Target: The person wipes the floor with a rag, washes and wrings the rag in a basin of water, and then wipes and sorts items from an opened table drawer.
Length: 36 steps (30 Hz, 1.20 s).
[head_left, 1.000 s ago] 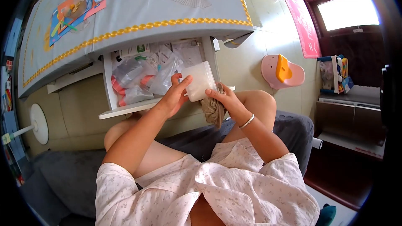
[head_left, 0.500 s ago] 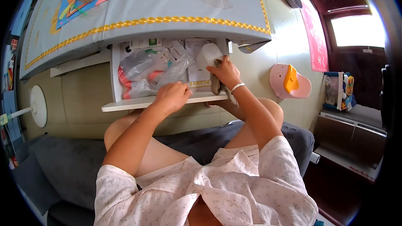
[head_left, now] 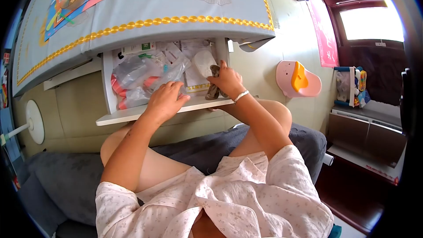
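Note:
A white drawer (head_left: 132, 115) stands pulled out under the table, filled with clear plastic bags (head_left: 140, 71) and papers. My right hand (head_left: 230, 83) is at the drawer's right end, thumb and fingers closed on a brownish-grey folded strip (head_left: 213, 89) whose kind I cannot make out. A whitish translucent packet (head_left: 204, 63) lies just left of that strip. Over the drawer's front edge, my left hand (head_left: 165, 101) is open with fingers apart, close to the plastic bags and holding nothing. Below the packet, a printed sheet with yellow lettering (head_left: 197, 88) shows.
A grey tablecloth (head_left: 145, 0) with gold trim covers the table above the drawer. Colored paper items (head_left: 72, 6) lie at its far left. On the floor to the right stands a pink and orange child's seat (head_left: 298, 79). A dark sofa (head_left: 70, 180) is beneath me.
My left hand has spread its fingers and extended further over the drawer's edge. My right hand stays at the brownish-grey strip. The whole view has shifted slightly.

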Each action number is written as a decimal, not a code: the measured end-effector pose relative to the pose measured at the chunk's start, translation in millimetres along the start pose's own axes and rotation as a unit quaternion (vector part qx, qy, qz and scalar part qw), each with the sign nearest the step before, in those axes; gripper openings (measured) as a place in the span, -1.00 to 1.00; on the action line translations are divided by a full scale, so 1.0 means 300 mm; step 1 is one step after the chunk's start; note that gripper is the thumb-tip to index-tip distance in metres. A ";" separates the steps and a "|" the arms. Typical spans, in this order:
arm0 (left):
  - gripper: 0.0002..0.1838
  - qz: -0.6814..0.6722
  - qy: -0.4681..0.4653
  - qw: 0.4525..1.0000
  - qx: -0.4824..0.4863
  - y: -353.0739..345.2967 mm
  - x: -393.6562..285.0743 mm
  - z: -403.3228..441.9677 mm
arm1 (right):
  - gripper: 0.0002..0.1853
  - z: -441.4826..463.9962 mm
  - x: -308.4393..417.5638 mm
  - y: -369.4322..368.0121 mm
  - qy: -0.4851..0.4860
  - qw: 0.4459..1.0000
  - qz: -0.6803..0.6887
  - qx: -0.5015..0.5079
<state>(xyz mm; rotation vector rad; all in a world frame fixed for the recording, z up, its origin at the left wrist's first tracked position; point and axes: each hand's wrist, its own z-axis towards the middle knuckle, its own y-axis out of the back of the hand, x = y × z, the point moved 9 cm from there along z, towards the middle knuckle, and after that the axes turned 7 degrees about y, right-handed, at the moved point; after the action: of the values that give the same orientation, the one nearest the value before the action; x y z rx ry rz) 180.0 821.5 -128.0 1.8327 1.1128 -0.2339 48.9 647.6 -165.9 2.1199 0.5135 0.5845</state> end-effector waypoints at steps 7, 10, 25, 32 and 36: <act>0.07 -0.313 -0.076 0.946 0.021 -0.047 -0.076 0.028 | -0.30 -0.167 0.289 0.024 0.197 0.855 0.476 0.055; 0.05 -0.320 -0.079 0.943 -0.044 -0.007 -0.023 0.037 | -0.35 -0.130 0.281 -0.040 0.136 0.759 0.618 0.152; -0.38 -0.428 -0.063 0.886 0.165 0.001 -0.120 -0.020 | -0.49 0.628 0.000 -0.083 0.139 0.943 -0.281 -0.111; -0.37 -0.436 -0.066 0.888 0.131 0.011 -0.088 0.005 | -0.48 0.662 -0.009 -0.060 0.106 0.968 -0.190 -0.126; -0.35 -0.422 -0.065 0.899 0.100 0.029 -0.085 0.005 | -0.56 0.623 -0.017 -0.035 0.152 0.961 -0.122 -0.197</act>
<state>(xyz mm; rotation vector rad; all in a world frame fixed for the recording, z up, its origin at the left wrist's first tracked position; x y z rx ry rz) 172.7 804.2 -108.8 1.3588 1.7824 -0.9870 150.3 533.0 -273.9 1.5700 0.7507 0.8017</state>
